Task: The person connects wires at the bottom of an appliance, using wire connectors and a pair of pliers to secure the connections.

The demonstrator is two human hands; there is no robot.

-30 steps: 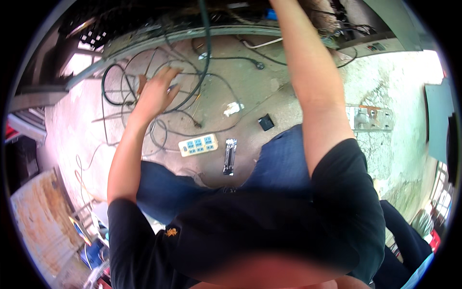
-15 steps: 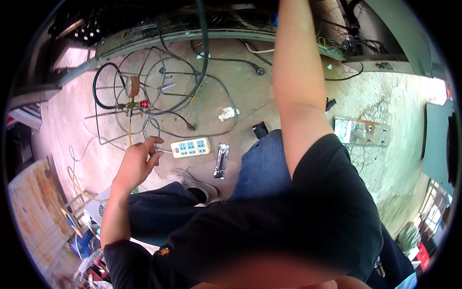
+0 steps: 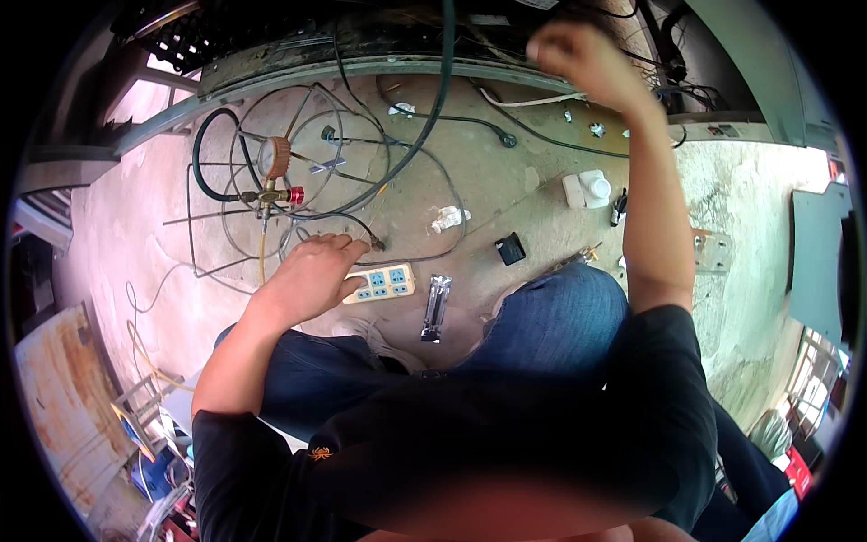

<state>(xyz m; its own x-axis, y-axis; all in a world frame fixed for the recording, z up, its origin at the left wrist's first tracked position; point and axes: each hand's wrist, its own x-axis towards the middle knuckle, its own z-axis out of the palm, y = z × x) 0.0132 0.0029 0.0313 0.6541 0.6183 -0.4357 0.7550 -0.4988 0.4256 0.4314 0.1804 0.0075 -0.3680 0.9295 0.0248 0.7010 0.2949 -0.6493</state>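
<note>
My left hand (image 3: 312, 275) reaches over the left end of a cream power strip (image 3: 397, 280) with blue sockets, palm down. Its fingers are stretched out and the thumb lies over the strip; whether it touches is unclear. A black plug (image 3: 377, 243) on a cable lies right by the fingertips. My right hand (image 3: 582, 63) is raised at the far right, in front of the dark underside of a large machine (image 3: 379, 41). Motion blurs it, and its curled fingers do not show whether they hold anything.
A pressure gauge (image 3: 275, 158) with hoses stands among wire hoops at the left. A second plug (image 3: 508, 140), a white bottle (image 3: 589, 190), a small black box (image 3: 510, 248) and a silver packet (image 3: 435, 307) lie on the floor. A rusty panel (image 3: 72, 388) leans at the left.
My right arm has drawn back, bringing its hand into view at the top and uncovering the white bottle. My left hand has moved right, over the power strip's end.
</note>
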